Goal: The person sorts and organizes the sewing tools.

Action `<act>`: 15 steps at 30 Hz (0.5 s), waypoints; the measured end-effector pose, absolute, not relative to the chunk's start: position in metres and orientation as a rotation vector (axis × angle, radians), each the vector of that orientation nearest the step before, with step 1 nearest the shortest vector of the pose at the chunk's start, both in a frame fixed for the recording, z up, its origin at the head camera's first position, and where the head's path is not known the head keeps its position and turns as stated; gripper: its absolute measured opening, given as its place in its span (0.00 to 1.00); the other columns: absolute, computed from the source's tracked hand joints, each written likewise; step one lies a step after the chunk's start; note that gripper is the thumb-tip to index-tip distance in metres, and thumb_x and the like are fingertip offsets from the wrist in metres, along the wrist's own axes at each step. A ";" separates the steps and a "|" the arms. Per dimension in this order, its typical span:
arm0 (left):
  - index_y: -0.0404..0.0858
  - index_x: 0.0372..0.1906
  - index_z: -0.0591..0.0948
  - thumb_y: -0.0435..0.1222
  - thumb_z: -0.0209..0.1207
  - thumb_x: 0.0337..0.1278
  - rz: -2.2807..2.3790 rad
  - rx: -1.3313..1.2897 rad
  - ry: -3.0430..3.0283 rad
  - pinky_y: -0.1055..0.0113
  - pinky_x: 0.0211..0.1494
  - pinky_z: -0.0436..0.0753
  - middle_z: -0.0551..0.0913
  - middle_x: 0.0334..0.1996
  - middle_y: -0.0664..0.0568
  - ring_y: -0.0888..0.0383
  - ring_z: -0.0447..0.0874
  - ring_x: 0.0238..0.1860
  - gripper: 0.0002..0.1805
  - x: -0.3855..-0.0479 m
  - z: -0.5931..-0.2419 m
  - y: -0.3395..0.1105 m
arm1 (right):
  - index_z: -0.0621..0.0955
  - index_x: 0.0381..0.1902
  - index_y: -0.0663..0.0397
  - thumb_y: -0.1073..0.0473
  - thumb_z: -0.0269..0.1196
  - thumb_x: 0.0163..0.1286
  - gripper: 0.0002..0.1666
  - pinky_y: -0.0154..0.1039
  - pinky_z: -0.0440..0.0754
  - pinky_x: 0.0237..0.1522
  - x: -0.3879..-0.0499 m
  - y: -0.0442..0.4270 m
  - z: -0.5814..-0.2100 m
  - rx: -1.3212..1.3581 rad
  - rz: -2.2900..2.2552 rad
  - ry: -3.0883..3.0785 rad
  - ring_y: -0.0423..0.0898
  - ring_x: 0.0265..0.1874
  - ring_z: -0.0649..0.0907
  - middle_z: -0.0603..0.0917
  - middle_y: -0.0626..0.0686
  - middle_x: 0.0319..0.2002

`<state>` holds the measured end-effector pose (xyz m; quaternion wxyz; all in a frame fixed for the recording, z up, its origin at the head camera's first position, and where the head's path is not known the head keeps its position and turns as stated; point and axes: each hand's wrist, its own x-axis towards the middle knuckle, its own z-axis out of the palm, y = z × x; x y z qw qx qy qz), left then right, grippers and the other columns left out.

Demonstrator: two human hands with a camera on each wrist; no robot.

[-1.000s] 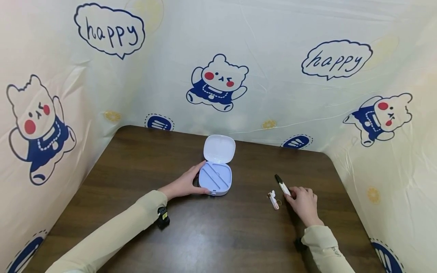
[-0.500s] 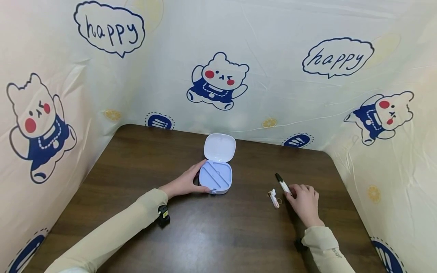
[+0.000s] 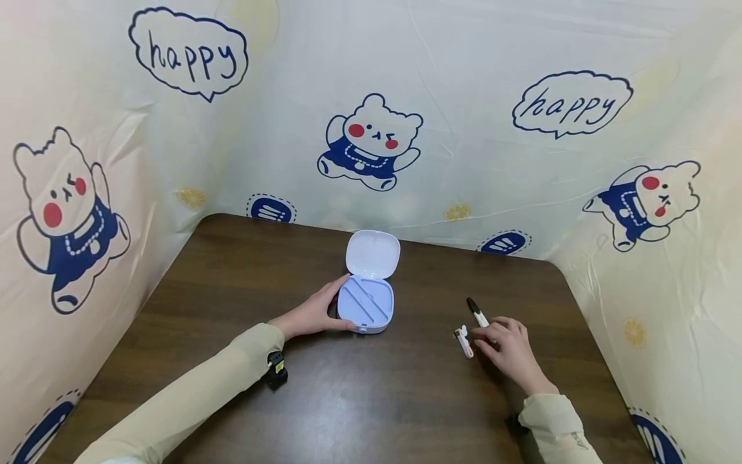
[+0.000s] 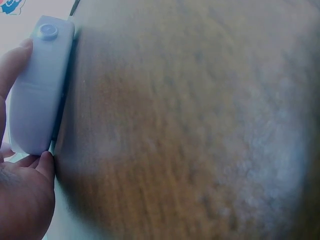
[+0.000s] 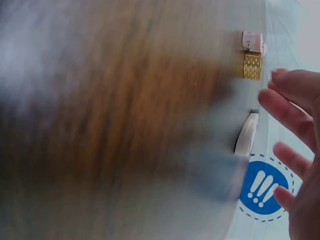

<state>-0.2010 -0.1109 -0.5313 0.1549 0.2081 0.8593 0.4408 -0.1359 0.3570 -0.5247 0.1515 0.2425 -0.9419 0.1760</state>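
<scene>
Our right hand [image 3: 510, 351] now sits farther left than half a second ago, its fingers shifted from the near end of the pen [image 3: 476, 312] toward the small pink-and-white trinket [image 3: 464, 342]. Those fingers stand apart, loosely bent and holding nothing, just right of the trinket, whose dotted gold part [image 5: 252, 66] shows in the right wrist view. We cannot tell whether they touch the pen, partly hidden behind them, its black end pointing far left. Our left hand [image 3: 313, 316] grips the pale-blue case [image 3: 364, 303], thumb along its near side. That case stands left of the trinket on the brown bench [image 3: 359, 406], its lid [image 3: 373, 254] open at the far side.
</scene>
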 end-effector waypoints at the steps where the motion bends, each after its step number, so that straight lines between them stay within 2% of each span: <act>1: 0.45 0.86 0.47 0.58 0.75 0.52 1.264 0.593 2.458 0.40 0.78 0.61 0.53 0.82 0.39 0.41 0.54 0.80 0.65 -0.200 -0.532 -0.111 | 0.90 0.43 0.51 0.65 0.78 0.58 0.15 0.69 0.63 0.57 -0.135 0.357 -0.526 0.708 0.494 -2.721 0.65 0.53 0.78 0.89 0.50 0.38; 10: 0.46 0.86 0.46 0.58 0.76 0.52 1.277 0.590 2.445 0.40 0.78 0.61 0.52 0.82 0.39 0.41 0.53 0.80 0.66 -0.202 -0.532 -0.110 | 0.90 0.46 0.50 0.69 0.72 0.64 0.14 0.73 0.62 0.59 -0.130 0.354 -0.522 0.778 0.532 -2.730 0.66 0.55 0.79 0.90 0.52 0.44; 15: 0.47 0.86 0.47 0.59 0.75 0.51 1.271 0.585 2.445 0.40 0.78 0.60 0.52 0.82 0.40 0.42 0.53 0.81 0.66 -0.203 -0.533 -0.111 | 0.89 0.47 0.51 0.70 0.72 0.62 0.17 0.75 0.61 0.59 -0.129 0.355 -0.519 0.801 0.537 -2.764 0.67 0.56 0.78 0.89 0.53 0.46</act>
